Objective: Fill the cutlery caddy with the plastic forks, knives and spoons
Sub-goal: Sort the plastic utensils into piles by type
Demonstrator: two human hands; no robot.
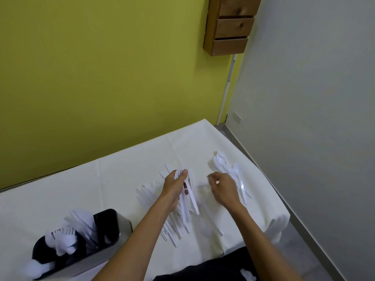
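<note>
One cutlery caddy (125, 223) stands well to the left of the left hand and nearer the person, on the white-clothed table (81, 189). It is a steel-walled box with a black inside, split by dark dividers, and already stuffed with white plastic pieces. A cluster of forks (63, 232) shows its tines there, but the rest is too washed out in the glare to count or sort. Just left of the left hand lies a small fan of loose pieces (146, 194), perhaps half a dozen, all white and thin. The left hand (174, 187) is curled round one bundle (190, 199) of long flat handles, thumb pressed on top, with the bundle's ends sticking out beyond the fingers and back toward the wrist. Under that forearm a larger heap (176, 226) spreads toward the person, too many overlapping pieces to number. The right hand (223, 189), near the left but apart from it, hangs over the cloth with fingers bent and fingertips drawn close together. Whether it pinches a piece cannot be told against the white. Just beyond and right of it sits one pile of spoons (222, 162), with bowls at the far end and handles trailing past the wrist. High beyond the right hand, one wooden rack (231, 27) with three slanted fronts hangs on the wall.
</note>
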